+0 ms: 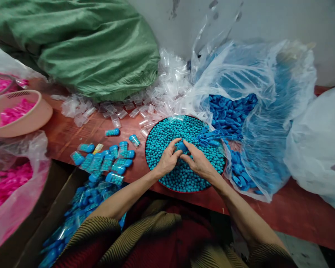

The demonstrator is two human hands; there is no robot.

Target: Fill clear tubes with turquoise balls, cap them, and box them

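Note:
A round tray (187, 182) full of small turquoise balls sits in front of me on the red table. Over its middle, my left hand (170, 157) and my right hand (197, 158) meet, fingertips close together around a blue cap (183, 146). Both hands have their fingers curled onto this piece; whatever is beneath it is hidden. Blue plastic pieces (209, 137) lie on the balls behind my right hand. To the left of the tray, several clear tubes with blue caps (107, 162) hold turquoise balls.
Empty clear tubes (167, 85) are heaped behind the tray, beside a green sack (86, 48). At right stands a plastic bag (276, 111) of blue pieces. Pink pieces fill a basin (36, 119) and a bag at left. Below the edge, a box (53, 201) holds filled tubes.

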